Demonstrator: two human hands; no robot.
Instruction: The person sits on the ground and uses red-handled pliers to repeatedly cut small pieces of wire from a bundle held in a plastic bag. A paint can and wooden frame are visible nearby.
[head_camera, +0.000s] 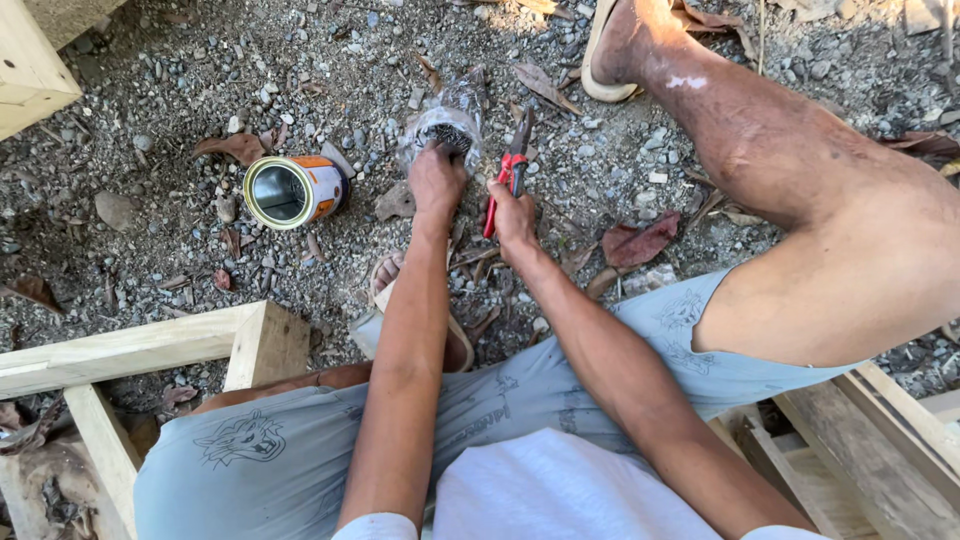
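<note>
A clear plastic bag (447, 118) lies on the gravel ground (150, 120) at about twelve o'clock from the person's lap, crumpled and glossy, with a dark mass of small metal pieces, probably nails, bunched inside it. The left hand (436, 178) reaches into the bag's open mouth, fingers curled down into the contents; whether they have pinched anything cannot be told. Just to the right, at one o'clock, the right hand (513, 215) is closed around the red handles of a pair of pliers (508, 172), whose dark nose points away toward the top of the view. At ten o'clock from the hands an empty tin can (292, 190) lies on its side, its open mouth facing left and showing a bare shiny interior, its label orange and white. Pale wooden frame pieces (150, 345) sit at eight o'clock beside the left knee.
</note>
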